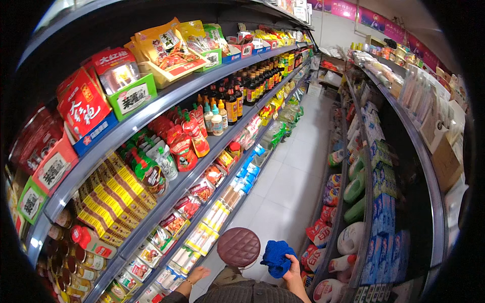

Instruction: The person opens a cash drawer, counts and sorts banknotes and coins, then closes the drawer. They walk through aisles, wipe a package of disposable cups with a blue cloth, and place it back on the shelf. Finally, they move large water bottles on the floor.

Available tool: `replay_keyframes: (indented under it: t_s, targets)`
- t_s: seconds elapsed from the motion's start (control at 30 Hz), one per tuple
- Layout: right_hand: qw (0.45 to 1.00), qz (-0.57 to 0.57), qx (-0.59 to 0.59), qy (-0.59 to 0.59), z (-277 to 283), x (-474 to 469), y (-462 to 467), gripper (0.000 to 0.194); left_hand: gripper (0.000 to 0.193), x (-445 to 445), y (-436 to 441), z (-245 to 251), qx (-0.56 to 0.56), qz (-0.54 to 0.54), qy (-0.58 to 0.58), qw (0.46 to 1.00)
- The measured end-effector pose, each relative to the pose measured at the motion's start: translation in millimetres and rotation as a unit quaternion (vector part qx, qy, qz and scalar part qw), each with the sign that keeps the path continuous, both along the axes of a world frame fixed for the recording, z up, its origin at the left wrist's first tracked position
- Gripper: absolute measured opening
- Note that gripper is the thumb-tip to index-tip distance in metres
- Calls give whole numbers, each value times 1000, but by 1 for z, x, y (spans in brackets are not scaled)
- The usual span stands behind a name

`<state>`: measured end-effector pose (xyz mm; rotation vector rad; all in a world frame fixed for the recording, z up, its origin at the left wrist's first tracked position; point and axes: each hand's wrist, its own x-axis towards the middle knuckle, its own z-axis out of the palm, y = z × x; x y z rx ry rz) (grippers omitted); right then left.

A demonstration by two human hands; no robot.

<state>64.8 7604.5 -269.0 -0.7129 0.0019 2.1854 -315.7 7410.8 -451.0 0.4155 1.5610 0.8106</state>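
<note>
A crumpled blue cloth [278,259] is bunched in my right hand [293,267], with the fingers closed round its right edge. My left hand [198,273] hangs low beside the left shelves, fingers apart and holding nothing; a bracelet circles its wrist. Between the hands, a round stool with a quilted maroon seat [238,247] stands close in front of my body. Near my left hand, wrapped white and yellow packs [201,239] line the bottom shelf.
On the left, shelves [212,142] carry sauce bottles [232,102], spouted pouches [182,147], yellow boxes [113,200], jars and seasoning packets. Right-hand shelves hold detergent bags [318,231], green bottles [355,208] and blue boxes [382,216]. A tiled aisle floor [284,174] runs between them towards boxes at the far end.
</note>
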Motion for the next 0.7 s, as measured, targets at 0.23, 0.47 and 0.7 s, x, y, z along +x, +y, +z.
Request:
replay_keyframes:
  t_s: [0.23, 0.47, 0.7]
  targets:
    - [1000, 21, 5, 10, -25, 6, 124, 53, 25, 14, 103, -3, -3, -20, 50, 999]
    - [999, 7, 36, 4, 5, -24, 239, 57, 31, -31, 212, -39, 125, -350, 242, 896]
    - [1000, 8, 22, 21, -8, -11, 319, 58, 34, 4, 370, -6, 191, -167, 195, 948]
